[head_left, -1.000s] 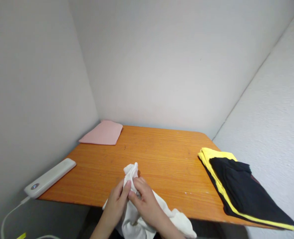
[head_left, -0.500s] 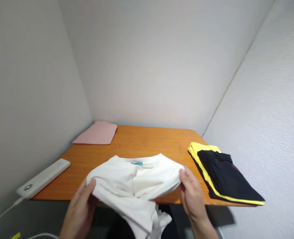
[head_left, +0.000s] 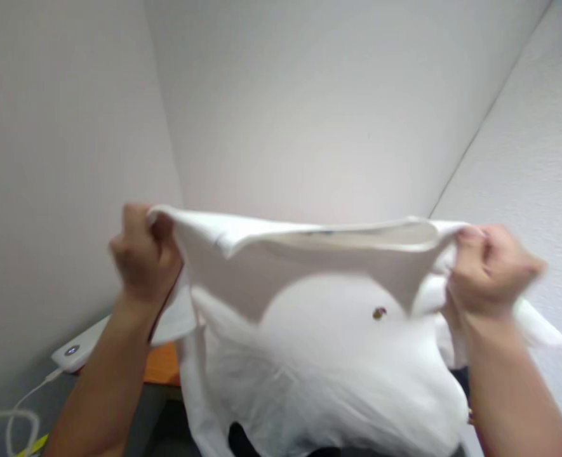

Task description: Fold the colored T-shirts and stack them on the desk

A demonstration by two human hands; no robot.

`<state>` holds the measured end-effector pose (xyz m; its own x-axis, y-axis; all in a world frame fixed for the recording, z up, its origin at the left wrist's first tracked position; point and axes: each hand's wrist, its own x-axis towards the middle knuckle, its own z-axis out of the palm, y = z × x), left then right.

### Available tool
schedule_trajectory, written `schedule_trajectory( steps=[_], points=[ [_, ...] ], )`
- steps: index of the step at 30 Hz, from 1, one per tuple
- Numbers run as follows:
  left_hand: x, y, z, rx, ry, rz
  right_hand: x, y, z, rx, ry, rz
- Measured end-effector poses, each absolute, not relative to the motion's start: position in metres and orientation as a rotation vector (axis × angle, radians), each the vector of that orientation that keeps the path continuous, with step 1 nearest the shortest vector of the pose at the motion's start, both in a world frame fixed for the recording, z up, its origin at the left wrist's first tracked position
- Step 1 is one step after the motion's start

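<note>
A white T-shirt hangs spread between my two hands, its neck opening along the top edge. On its chest is a small dark and gold mark, and black shapes show near the bottom. My left hand is closed in a fist round one shoulder of the shirt. The other shoulder is gripped by my right hand, somewhat blurred by motion. Short sleeves dangle outside both hands. The cloth bulges and hides most of the table behind it.
At the left lies a long white device with a round button and a white cable. A strip of orange-brown wooden table shows beside the shirt. Pale walls enclose the back and both sides.
Both hands have risen and moved apart, lifting the white T-shirt from low over the table's front edge. It now hangs unfurled, covering the pink cloth and nearly all of the folded clothes.
</note>
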<state>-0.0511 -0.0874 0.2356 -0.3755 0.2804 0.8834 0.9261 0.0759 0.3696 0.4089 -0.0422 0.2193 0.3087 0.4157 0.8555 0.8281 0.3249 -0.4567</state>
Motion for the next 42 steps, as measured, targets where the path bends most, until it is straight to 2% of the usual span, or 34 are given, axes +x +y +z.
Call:
schedule_trajectory(
  steps=[3, 5, 10, 13, 17, 26, 35, 42],
  points=[
    [-0.034, 0.004, 0.264, -1.601, -1.788, -0.994, 0.376, 0.047, 0.256, -1.371, -1.571, -0.455],
    [-0.019, 0.044, 0.248, -1.759, -1.757, -0.892, 0.351, 0.083, 0.241, -1.378, -1.724, -0.327],
    [-0.002, 0.063, 0.120, -2.240, -1.794, -0.490, 0.307, 0.090, 0.111, -1.490, -1.965, -0.180],
    [-0.012, 0.058, 0.048, -2.327, -1.845, -0.346, 0.304, 0.088, 0.031, -1.879, -2.229, -0.008],
    [-0.032, 0.058, 0.002, -2.395, -1.916, -0.213, 0.322, 0.109, -0.025, -2.053, -2.307, 0.056],
    [-0.027, 0.092, -0.011, -2.457, -1.880, -0.265, 0.366, 0.169, -0.043, -2.080, -2.299, -0.098],
    [-0.096, 0.143, -0.001, -2.160, -2.153, -0.183, 0.369, 0.170, -0.049, -2.044, -2.318, -0.126],
    [-0.112, 0.159, 0.014, -1.988, -2.206, -0.132, 0.367, 0.168, -0.042, -2.053, -2.321, -0.097]
  ],
)
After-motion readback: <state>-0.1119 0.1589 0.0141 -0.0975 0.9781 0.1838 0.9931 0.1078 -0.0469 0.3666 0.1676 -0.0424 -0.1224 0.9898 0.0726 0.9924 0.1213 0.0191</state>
